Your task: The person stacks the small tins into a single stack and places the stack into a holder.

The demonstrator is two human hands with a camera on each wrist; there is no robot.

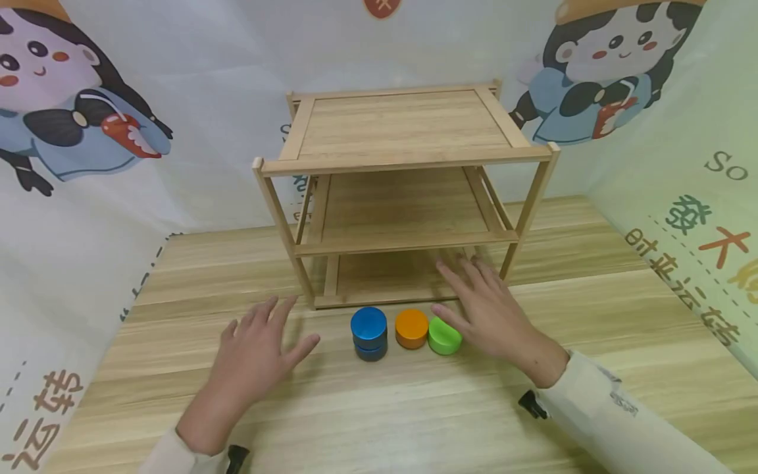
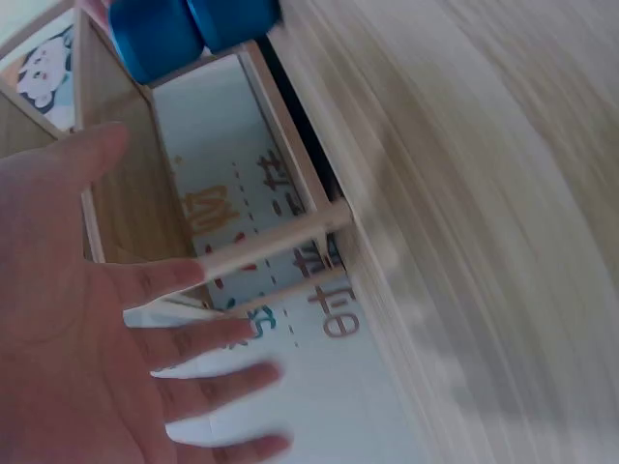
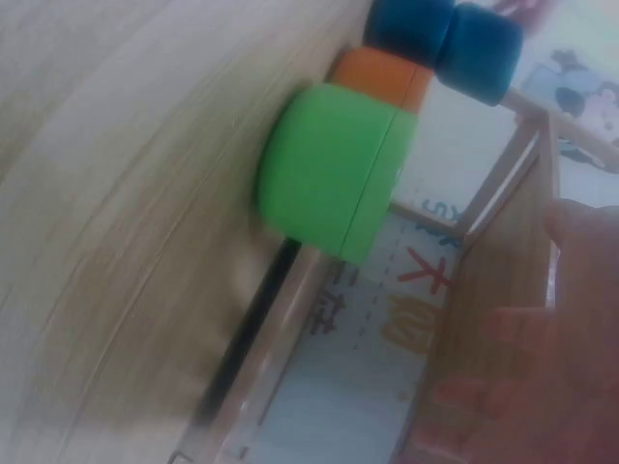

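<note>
Both hands hold nothing. My left hand (image 1: 253, 352), fingers spread, hovers left of two stacked blue round containers (image 1: 370, 332); in the left wrist view its palm and straight fingers (image 2: 213, 338) show. My right hand (image 1: 494, 316) reaches forward, fingers extended, over the right side of a green round container (image 1: 445, 336), its thumb overlapping that container in the head view. An orange round container (image 1: 411, 328) sits between the blue stack and the green one. In the right wrist view the green container (image 3: 334, 174) stands nearest, apart from the blurred fingers.
A three-level wooden shelf (image 1: 408, 158) stands right behind the containers on a wood-grain table (image 1: 438, 415). Its front posts rise near both hands. White printed cloth (image 1: 219, 85) with cartoon figures and lettering surrounds the back and sides.
</note>
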